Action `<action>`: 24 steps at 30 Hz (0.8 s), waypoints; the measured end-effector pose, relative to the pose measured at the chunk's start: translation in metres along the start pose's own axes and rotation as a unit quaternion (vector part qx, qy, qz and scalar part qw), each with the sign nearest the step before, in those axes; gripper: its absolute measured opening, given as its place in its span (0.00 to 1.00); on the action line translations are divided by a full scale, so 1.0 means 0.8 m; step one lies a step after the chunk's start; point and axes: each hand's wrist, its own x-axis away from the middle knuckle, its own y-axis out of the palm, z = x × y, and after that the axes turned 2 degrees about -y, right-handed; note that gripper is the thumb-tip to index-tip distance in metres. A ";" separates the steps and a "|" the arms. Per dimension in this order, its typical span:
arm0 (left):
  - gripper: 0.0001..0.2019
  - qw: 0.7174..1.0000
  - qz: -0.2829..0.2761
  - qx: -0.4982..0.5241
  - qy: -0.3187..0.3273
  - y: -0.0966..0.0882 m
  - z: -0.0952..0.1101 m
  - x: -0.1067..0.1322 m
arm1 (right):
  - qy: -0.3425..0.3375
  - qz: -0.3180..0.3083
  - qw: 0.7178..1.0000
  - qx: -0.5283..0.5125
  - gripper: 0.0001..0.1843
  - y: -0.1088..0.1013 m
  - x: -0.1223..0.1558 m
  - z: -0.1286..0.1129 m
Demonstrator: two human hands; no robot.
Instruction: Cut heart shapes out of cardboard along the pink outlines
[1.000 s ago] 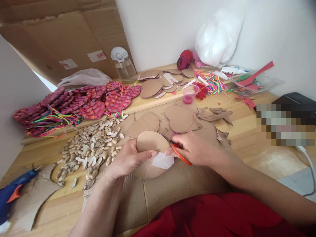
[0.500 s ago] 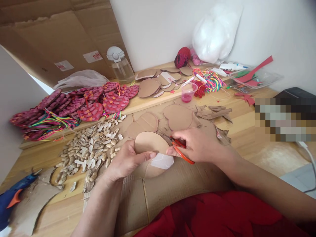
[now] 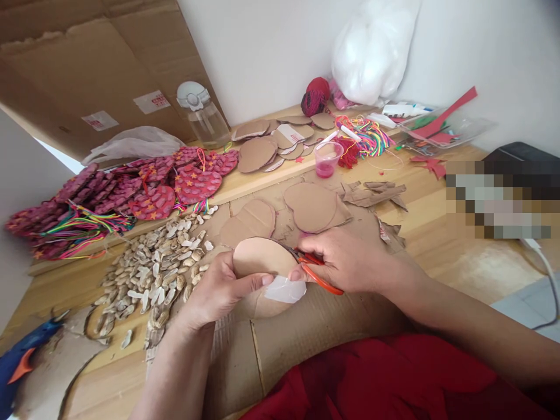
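Note:
A rounded cardboard cutout [image 3: 258, 255] with a patch of whitish tape is pinched at its left side by my left hand [image 3: 221, 286], thumb on top. My right hand [image 3: 341, 259] grips orange-handled scissors [image 3: 321, 277], whose blades lie along the cutout's upper right edge; my right thumb rests close to that edge. Just beyond my hands, a heart-shaped cardboard piece [image 3: 310, 205] and another rounded piece [image 3: 249, 221] lie on a large cardboard sheet [image 3: 297, 326]. The blade tips are hard to make out.
Peanut shells [image 3: 149, 262] spread at left, below a pile of decorated red hearts [image 3: 149, 181]. Cardboard cutouts [image 3: 258, 153], a pink cup [image 3: 326, 160], a bottle [image 3: 203, 116] and bright cords [image 3: 367, 137] stand along the back. Cardboard scraps [image 3: 376, 193] lie at right.
The view has shifted slightly. The scissors and right hand have barely moved relative to the cutout, and both hands keep their hold.

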 end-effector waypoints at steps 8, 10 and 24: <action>0.13 1.000 0.005 0.000 -0.011 -0.002 0.000 0.000 | 0.011 0.012 1.000 0.017 0.29 0.003 -0.001 0.001; 0.13 1.000 0.001 0.000 -0.008 -0.002 0.001 0.000 | 0.013 0.013 0.999 0.033 0.29 0.003 -0.002 0.000; 0.14 1.000 -0.021 0.005 -0.013 -0.004 0.002 0.000 | 0.016 -0.003 1.000 0.011 0.26 -0.002 -0.002 0.002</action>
